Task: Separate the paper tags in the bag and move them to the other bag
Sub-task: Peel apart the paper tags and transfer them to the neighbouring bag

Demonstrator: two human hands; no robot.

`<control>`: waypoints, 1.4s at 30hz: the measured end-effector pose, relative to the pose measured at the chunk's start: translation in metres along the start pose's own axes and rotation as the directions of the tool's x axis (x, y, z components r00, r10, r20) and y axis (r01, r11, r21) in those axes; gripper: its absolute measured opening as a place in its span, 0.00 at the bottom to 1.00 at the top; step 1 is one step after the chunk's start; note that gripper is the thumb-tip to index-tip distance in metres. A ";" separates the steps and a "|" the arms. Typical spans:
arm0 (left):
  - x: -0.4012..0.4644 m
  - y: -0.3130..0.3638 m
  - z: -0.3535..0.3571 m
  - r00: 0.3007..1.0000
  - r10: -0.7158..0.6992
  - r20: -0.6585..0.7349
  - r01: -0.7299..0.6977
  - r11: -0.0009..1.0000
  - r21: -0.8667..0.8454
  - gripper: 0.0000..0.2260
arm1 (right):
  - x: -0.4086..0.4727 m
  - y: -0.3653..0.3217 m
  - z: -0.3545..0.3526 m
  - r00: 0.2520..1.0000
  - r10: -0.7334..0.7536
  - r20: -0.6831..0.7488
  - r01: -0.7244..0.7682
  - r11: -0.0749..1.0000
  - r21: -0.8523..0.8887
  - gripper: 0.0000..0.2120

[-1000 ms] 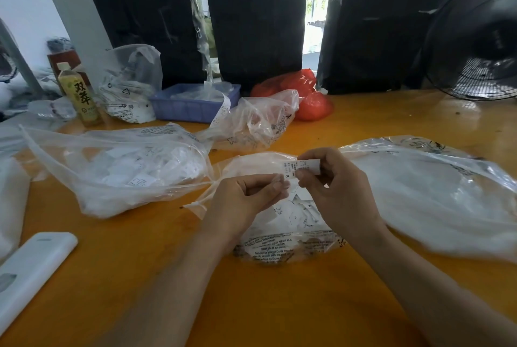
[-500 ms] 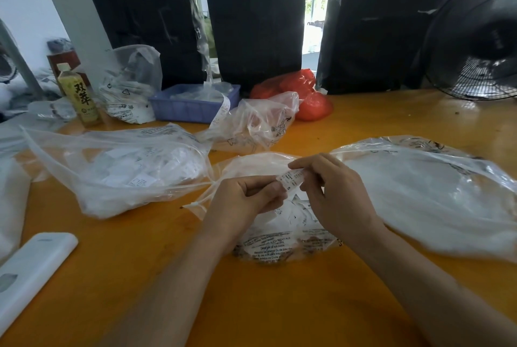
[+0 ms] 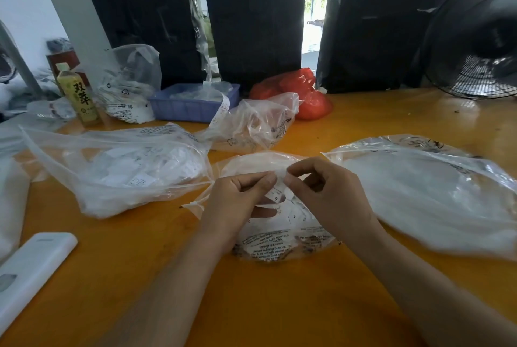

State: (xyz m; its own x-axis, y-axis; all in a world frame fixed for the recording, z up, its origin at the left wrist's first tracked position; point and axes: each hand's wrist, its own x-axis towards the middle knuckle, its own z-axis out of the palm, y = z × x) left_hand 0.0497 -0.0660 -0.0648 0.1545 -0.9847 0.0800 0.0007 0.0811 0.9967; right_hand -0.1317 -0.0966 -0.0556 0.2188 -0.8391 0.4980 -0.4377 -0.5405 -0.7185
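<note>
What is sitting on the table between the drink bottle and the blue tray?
In the head view, a clear plastic bag stuffed with printed white paper stands between the drink bottle and the blue tray, upright on the table.

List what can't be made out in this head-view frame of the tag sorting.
- Paper tag: how many are pinched; left hand and right hand fingers cover most of it.
- Middle bag: tag count; hands and plastic glare hide them.
- Right bag: contents a white blur.
- White device: cut by the left edge.
</note>
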 end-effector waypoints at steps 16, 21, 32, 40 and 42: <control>-0.001 0.004 0.000 0.999 -0.035 0.037 0.039 0.994 -0.100 0.14 | 0.004 0.003 -0.001 0.993 0.110 0.046 -0.114 0.987 0.112 0.05; -0.001 0.004 -0.001 0.997 -0.044 0.070 0.054 0.989 -0.136 0.13 | -0.001 -0.002 0.002 0.994 0.074 0.079 -0.083 0.990 0.111 0.08; 0.000 0.012 -0.007 0.975 0.218 -0.037 -0.207 0.957 0.204 0.17 | 0.000 0.000 -0.001 0.992 0.100 -0.082 -0.091 0.990 0.109 0.08; 0.006 0.037 -0.078 0.680 0.682 -0.268 0.017 0.351 0.936 0.13 | 0.016 -0.008 -0.039 0.981 -0.036 -0.191 -0.039 0.926 -0.375 0.04; 0.009 0.033 -0.100 0.733 0.548 -0.402 0.255 0.327 0.910 0.13 | 0.023 -0.002 -0.057 0.986 0.101 -0.130 -0.163 0.724 -0.670 0.10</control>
State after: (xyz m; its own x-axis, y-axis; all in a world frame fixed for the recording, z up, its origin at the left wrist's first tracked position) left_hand 0.1497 -0.0566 -0.0323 0.5114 -0.6158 0.5994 -0.8594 -0.3644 0.3588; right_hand -0.1756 -0.1114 -0.0156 0.0579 -0.8742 0.4821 -0.9371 -0.2141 -0.2755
